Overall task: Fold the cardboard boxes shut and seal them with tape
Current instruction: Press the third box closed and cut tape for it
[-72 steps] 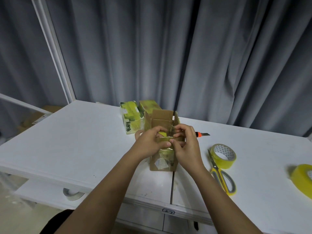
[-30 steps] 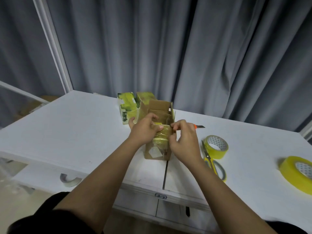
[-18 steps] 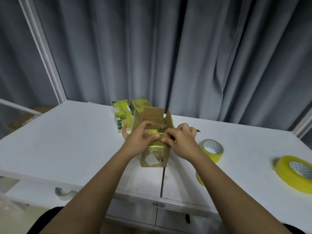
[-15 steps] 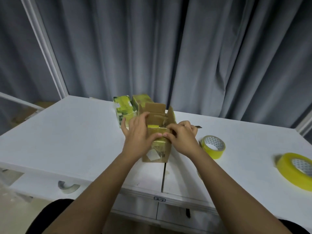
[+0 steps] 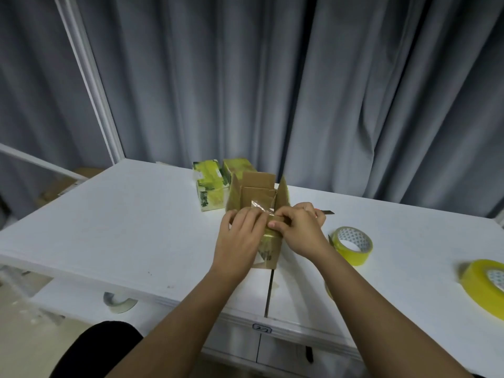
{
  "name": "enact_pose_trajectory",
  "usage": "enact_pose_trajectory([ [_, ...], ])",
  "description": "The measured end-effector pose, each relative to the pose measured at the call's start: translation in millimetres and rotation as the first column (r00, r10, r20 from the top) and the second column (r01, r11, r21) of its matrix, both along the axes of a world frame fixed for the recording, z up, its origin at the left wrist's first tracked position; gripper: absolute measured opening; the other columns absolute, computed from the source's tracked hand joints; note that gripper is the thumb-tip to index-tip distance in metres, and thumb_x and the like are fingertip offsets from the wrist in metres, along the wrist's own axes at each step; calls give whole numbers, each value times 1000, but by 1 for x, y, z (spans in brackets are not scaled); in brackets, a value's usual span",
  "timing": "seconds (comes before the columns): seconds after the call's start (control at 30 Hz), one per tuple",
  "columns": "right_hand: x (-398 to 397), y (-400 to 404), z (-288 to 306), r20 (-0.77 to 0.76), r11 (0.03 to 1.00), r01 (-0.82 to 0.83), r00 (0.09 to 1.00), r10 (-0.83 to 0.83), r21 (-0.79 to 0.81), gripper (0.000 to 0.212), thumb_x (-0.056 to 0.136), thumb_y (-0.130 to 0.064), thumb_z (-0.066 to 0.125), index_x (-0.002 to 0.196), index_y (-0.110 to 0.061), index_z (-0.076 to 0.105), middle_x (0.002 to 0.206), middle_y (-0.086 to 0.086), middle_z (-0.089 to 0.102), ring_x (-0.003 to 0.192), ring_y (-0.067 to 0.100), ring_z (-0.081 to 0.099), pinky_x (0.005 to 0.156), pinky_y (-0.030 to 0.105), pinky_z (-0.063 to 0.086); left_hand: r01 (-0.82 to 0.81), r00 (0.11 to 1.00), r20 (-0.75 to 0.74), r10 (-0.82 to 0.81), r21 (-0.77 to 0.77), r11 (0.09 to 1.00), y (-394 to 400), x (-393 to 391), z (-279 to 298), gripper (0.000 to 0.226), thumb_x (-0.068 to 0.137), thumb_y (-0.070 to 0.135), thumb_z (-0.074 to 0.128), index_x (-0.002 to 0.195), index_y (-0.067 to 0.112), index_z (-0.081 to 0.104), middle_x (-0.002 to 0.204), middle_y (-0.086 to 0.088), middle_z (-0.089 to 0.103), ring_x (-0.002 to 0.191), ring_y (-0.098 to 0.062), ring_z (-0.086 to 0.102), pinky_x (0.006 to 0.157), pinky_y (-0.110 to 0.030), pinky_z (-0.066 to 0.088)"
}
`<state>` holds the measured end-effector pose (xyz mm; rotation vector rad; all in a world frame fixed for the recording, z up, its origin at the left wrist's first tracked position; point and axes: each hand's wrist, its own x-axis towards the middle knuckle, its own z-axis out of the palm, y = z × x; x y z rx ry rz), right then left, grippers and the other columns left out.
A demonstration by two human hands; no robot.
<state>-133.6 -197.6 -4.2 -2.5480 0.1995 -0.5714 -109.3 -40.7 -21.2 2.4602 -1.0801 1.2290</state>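
Observation:
A small brown cardboard box [image 5: 257,190] stands on the white table [image 5: 131,230], its far and side flaps upright and old yellow tape on its front. My left hand [image 5: 240,241] lies over the near flap and front-left side, fingers curved against the cardboard. My right hand [image 5: 297,230] grips the box's near right edge, its fingertips pinching at the flap beside a scrap of clear tape [image 5: 260,207]. Two boxes wrapped in yellow tape, one [image 5: 208,185] and another [image 5: 237,167], stand just behind on the left.
A yellow tape roll [image 5: 351,245] lies right of my right hand, a bigger one [image 5: 482,285] at the table's right edge. A knife blade tip [image 5: 327,213] shows behind my right hand. Grey curtains hang behind. A tape roll [image 5: 118,302] sits on the lower shelf.
My left hand slid down from the top opening onto the near flap and front of the box. My right hand stayed at the near right edge. The camera shifted slightly.

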Motion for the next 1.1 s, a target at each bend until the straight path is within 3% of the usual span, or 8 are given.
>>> enact_pose_trajectory([
  [0.23, -8, 0, -7, 102, 999, -20, 994, 24, -38, 9, 82, -41, 69, 76, -38, 64, 85, -17, 51, 108, 7, 34, 87, 19, 5, -54, 992, -113, 61, 63, 997, -4, 8, 16, 17, 68, 24, 81, 73, 19, 66, 72, 3, 64, 71, -20, 62, 70, -30, 49],
  [0.4, -16, 1, -9, 225, 973, 93, 973, -44, -213, 27, 72, -49, 75, 63, -24, 68, 68, -15, 62, 96, 10, 47, 90, 26, 10, 5, 926, -368, 85, 238, 971, -5, 16, 29, 10, 93, 30, 49, 87, 23, 53, 91, 5, 66, 95, -20, 58, 86, -34, 24],
  [0.47, -18, 3, -7, 254, 965, 114, 966, -52, -236, 36, 68, -48, 78, 56, -20, 60, 63, -12, 61, 91, 15, 52, 86, 26, 11, 70, 888, -455, 71, 285, 956, -7, 21, 37, 8, 94, 26, 45, 86, 26, 46, 94, 3, 66, 95, -21, 59, 84, -33, 26],
  [0.6, -21, 2, -6, 277, 959, 80, 961, -2, -270, 34, 68, -45, 79, 57, -20, 58, 65, -10, 61, 89, 19, 54, 83, 27, 13, 200, 762, -646, 51, 309, 930, -10, 28, 49, 15, 89, 24, 53, 102, 20, 61, 99, -6, 64, 93, -27, 59, 66, -28, 34],
  [0.8, -22, -1, -3, 145, 973, -6, 989, 41, -232, 27, 78, -46, 71, 72, -21, 63, 76, -16, 57, 99, 13, 41, 85, 30, 22, 179, 772, -635, 30, 262, 948, -12, 29, 46, 9, 90, 22, 55, 89, 18, 62, 93, -8, 65, 88, -29, 58, 62, -29, 34],
  [0.9, -31, -5, 1, 51, 935, -90, 992, 115, -344, 15, 81, -35, 66, 94, -26, 65, 97, -14, 61, 106, 16, 39, 94, 36, 28, 233, 761, -648, -44, 210, 949, -4, 33, 42, 8, 89, 20, 56, 88, 18, 63, 92, -4, 68, 87, -25, 60, 61, -28, 33],
  [1.03, -37, -17, 12, -41, 820, -145, 988, 147, -554, 43, 70, -21, 71, 112, -25, 66, 127, -6, 58, 119, 28, 47, 95, 41, 33, 389, 686, -704, -184, 141, 910, 12, 37, 41, 8, 87, 15, 59, 86, 14, 66, 86, 3, 68, 86, -18, 60, 68, -31, 43],
  [1.1, -37, -20, 17, -47, 811, -127, 991, 122, -571, 40, 74, -19, 72, 114, -22, 67, 126, -2, 60, 124, 30, 47, 97, 42, 34, 443, 679, -688, -254, 108, 890, 20, 36, 41, 7, 85, 14, 60, 86, 17, 67, 83, 5, 63, 90, -15, 56, 74, -28, 41],
])
